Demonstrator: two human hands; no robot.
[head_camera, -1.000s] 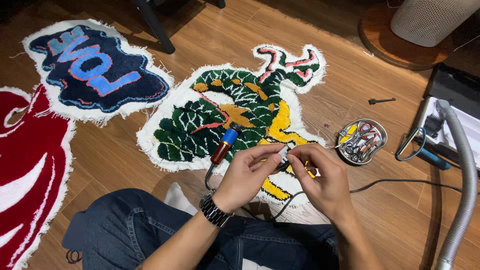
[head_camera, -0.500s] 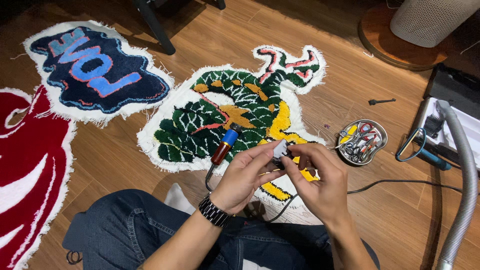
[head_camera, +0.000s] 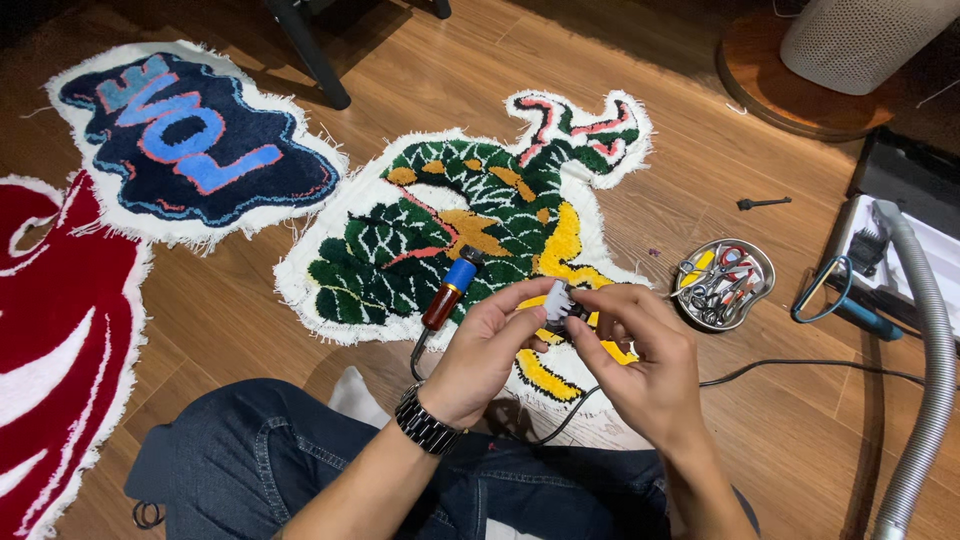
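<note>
A small white and black clipper head (head_camera: 558, 303) is sitting between both hands, above the green, yellow and white fluffy dragon rug (head_camera: 455, 225) on the wooden floor (head_camera: 640, 60). The left hand (head_camera: 480, 352) is pinching it with curled fingers, and the right hand (head_camera: 640, 360) is pinching its other side (fingers closed around it too). A round metal tray of scissors (head_camera: 722, 283) is lying nearby.

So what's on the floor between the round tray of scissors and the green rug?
Head view: bare wooden floor between tray and green rug, apart from a tiny purple scrap.
</note>
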